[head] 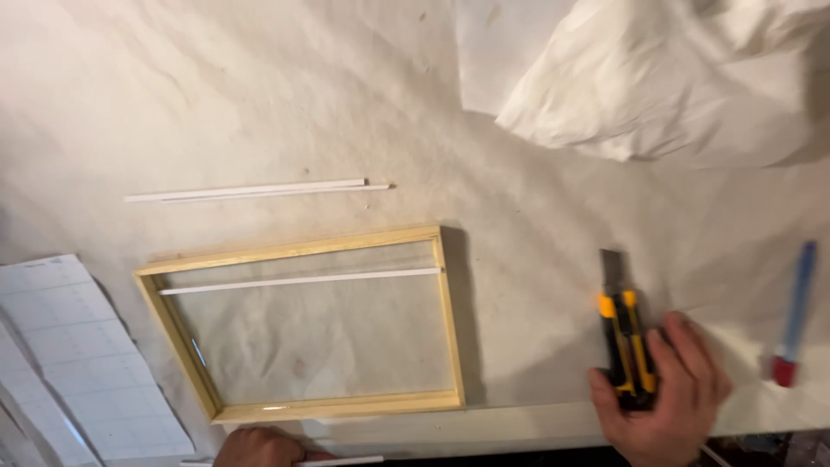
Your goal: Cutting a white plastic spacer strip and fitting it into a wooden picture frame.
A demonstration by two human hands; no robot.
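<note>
While fingers [683, 346] are being curled around it, a yellow-and-black utility knife [627, 346] is being gripped by the right hand [670, 402] on the paper-covered table [259, 104]; a thin white strip [341, 461] is being pinched by the left hand [259, 448] below the pale wooden frame [450, 320].

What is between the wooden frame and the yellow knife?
Nothing. In the head view, only bare white paper covering lies between the wooden frame and the yellow and black utility knife, which the right hand touches at its lower end.
</note>
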